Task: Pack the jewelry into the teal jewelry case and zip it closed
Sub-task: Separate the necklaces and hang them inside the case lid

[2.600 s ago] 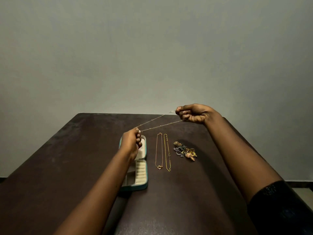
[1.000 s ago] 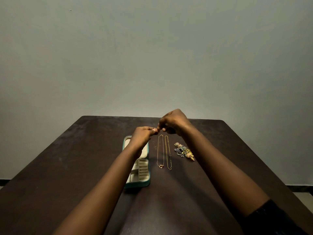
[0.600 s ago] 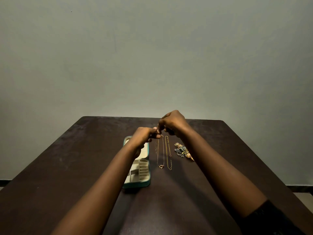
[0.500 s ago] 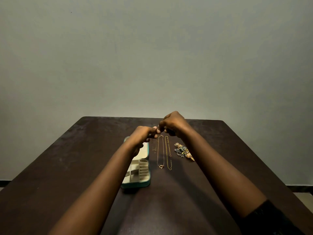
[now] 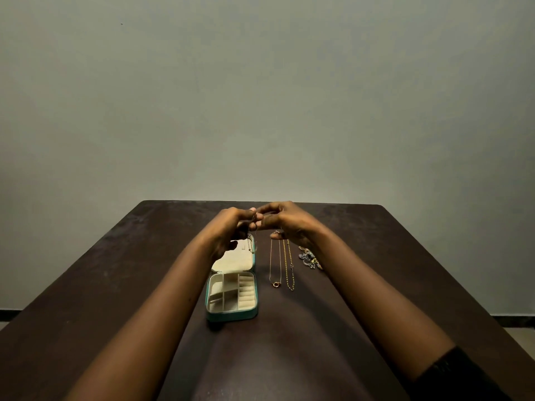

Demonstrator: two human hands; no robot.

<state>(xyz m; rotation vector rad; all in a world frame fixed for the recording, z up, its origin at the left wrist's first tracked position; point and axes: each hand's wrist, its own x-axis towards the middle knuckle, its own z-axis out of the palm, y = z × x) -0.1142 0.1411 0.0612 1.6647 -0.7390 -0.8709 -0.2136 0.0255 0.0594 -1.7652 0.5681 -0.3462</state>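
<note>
The teal jewelry case (image 5: pixel 231 315) lies open on the dark table (image 5: pixel 86 299), its cream tray of compartments near me and its lid flat beyond. My left hand (image 5: pixel 228 227) and my right hand (image 5: pixel 285 222) meet above the lid, fingertips together, pinching a thin gold chain (image 5: pixel 251 244) that hangs in a short loop over the lid. Two gold necklaces (image 5: pixel 282 264) lie straight on the table right of the case. A small heap of rings and earrings (image 5: pixel 309 257) sits further right, partly behind my right wrist.
A plain grey wall rises behind the table's far edge (image 5: pixel 260 201). My forearms cross the near half of the table on either side of the case.
The chain was stretched wide between my hands; they came together and now hold it gathered, hanging over the lid. Both hands shifted slightly left toward the case.
</note>
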